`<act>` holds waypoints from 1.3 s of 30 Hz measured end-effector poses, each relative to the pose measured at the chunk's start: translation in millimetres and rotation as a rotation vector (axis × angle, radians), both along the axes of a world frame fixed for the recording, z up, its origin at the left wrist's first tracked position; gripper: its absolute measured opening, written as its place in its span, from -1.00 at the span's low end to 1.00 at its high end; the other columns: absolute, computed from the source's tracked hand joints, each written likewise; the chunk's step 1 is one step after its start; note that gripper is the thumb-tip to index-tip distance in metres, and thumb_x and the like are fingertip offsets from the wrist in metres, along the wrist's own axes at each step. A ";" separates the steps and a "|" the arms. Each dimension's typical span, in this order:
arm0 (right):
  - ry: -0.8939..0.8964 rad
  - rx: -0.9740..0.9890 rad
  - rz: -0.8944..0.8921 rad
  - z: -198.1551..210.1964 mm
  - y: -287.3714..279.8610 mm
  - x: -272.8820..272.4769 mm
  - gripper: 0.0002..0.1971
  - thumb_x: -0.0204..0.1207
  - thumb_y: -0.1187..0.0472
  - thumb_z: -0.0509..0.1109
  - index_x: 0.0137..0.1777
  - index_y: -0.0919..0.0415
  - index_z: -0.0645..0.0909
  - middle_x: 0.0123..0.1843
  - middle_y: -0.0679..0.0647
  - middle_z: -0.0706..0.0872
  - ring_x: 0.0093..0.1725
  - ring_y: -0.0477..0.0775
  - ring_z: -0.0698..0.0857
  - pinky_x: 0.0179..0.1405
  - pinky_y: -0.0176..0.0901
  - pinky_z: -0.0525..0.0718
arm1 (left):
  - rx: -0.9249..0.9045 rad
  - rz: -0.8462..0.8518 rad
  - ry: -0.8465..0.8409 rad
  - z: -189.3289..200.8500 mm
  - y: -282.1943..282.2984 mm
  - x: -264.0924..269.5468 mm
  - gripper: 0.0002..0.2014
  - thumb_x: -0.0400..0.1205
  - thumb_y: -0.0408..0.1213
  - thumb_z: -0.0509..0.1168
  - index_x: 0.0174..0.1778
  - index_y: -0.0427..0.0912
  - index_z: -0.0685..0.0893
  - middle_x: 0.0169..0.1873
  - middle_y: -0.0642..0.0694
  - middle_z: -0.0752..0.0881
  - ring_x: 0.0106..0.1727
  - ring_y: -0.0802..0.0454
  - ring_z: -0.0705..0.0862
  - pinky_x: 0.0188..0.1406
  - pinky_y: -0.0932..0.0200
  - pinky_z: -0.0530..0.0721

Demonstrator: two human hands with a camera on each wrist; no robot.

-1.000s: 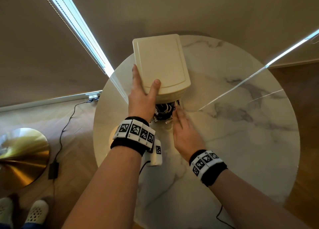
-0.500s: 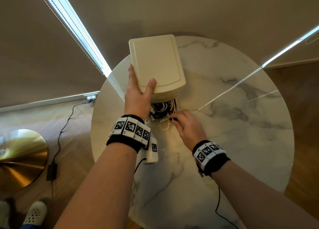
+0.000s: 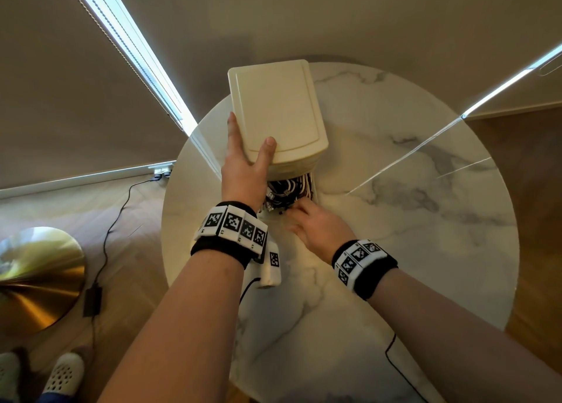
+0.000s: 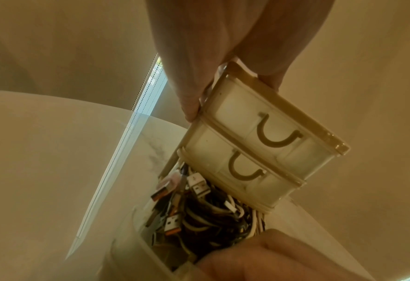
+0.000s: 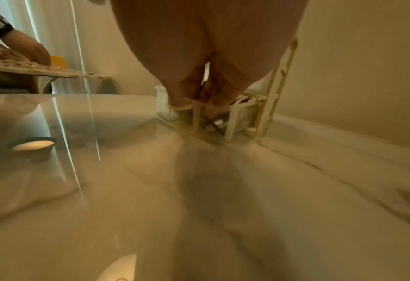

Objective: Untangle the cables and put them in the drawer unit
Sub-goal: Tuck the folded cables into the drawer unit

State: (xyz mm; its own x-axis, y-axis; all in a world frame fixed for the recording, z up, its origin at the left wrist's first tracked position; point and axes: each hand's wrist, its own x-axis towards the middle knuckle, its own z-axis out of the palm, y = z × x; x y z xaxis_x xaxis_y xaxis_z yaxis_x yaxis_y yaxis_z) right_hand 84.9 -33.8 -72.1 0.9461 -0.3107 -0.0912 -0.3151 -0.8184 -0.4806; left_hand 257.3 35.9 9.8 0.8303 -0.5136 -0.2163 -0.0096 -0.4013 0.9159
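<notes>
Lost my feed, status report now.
Left hand grips drawer unit. Right hand at bottom drawer front, grip unclear. Cables piled inside. Nothing blocking.

Cables (image 3: 284, 190) crowd the open drawer (image 4: 151, 252); table (image 3: 410, 220) right lies bare

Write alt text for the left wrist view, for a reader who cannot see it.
Seen from below, the left hand grips the top corner of a cream drawer unit with two shut drawers above; its bottom drawer is pulled out and packed with tangled black and white USB cables, the right hand at its front edge.
</notes>
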 end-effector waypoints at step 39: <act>-0.127 -0.381 0.107 -2.9 30.9 -0.7 -0.39 0.64 0.19 0.35 0.69 0.19 0.35 0.73 0.26 0.36 0.72 0.34 0.33 0.68 0.21 0.37 | -0.014 0.022 0.024 -3.0 0.5 -1.1 -0.17 0.74 0.09 0.35 0.84 0.17 0.02 0.62 0.01 0.50 0.56 0.08 0.51 0.59 0.08 0.51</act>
